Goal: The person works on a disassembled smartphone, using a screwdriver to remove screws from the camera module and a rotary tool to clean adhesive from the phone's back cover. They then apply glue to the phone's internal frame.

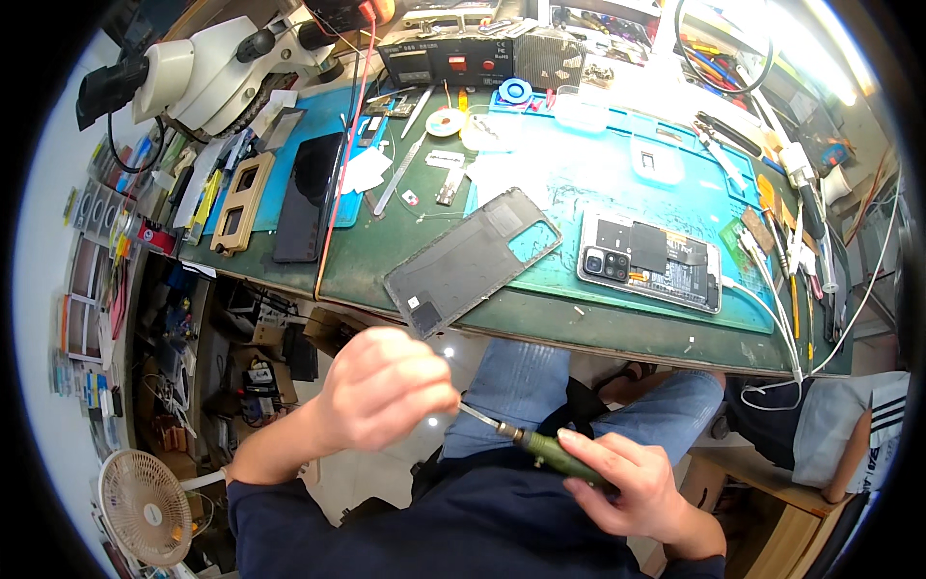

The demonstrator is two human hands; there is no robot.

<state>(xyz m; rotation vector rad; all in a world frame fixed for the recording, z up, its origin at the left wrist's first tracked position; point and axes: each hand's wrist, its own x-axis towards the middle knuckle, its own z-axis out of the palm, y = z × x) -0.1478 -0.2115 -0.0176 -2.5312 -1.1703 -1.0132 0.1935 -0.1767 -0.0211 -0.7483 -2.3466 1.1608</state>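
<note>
1. Tool [546, 448] with a green handle and slim metal shaft, lower centre of the head view: its tip is lost at the curled fingers of the left hand [391, 388], so I cannot tell whether they grip it or only meet it.
2. The left hand is closed into a loose fist; the right hand [635, 482] holds the handle between thumb and fingers (its lower fingers are hidden), covering the butt end.
3. At the right edge, a second person's sleeve [834, 410] is cut off by the rim, and glare from a lamp [830, 48] washes out the upper right corner.
4. A clear plastic box [644, 172], right of upper centre, has a small part showing in it, too small to name; a cardboard box [328, 326] sits below the bench edge, its contents unclear.
5. The tool's long axis slants, shaft toward the upper left, butt toward the lower right. Above it on the bench [371, 270] lie a dark phone back cover [463, 262], slanting up to the right, and an opened phone [666, 275] (inner parts bared).
</note>
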